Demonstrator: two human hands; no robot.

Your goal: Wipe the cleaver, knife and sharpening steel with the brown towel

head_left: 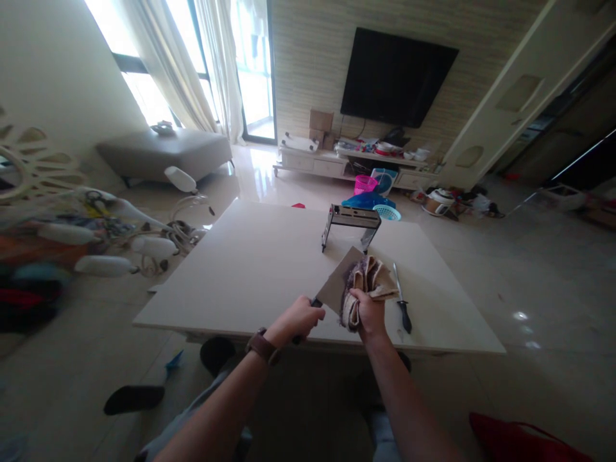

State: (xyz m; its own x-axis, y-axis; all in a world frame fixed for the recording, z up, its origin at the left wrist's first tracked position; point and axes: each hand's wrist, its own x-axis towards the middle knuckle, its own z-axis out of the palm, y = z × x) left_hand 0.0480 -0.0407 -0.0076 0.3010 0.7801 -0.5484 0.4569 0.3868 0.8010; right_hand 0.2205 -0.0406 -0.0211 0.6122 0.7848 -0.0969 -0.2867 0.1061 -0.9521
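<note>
My left hand [301,317] is closed around the dark handle of a cleaver [339,282], whose broad blade points up and away over the white table [231,256]. In my right hand [370,312] is a bunched brown and purple cloth [373,277], pressed against the right part of the blade and hiding some of it. Right of the cloth, a honing steel [404,314] with a black handle lies on the tabletop. Beyond the blade stands a small metal frame on two legs [353,217], perhaps a sharpener; its exact kind cannot be made out.
A light blue basket [386,212] and a pink basket [364,185] are on the floor past the table's far edge. To the left hangs a lamp with white shades [108,265], close to the table corner. A red bag [520,439] lies at lower right.
</note>
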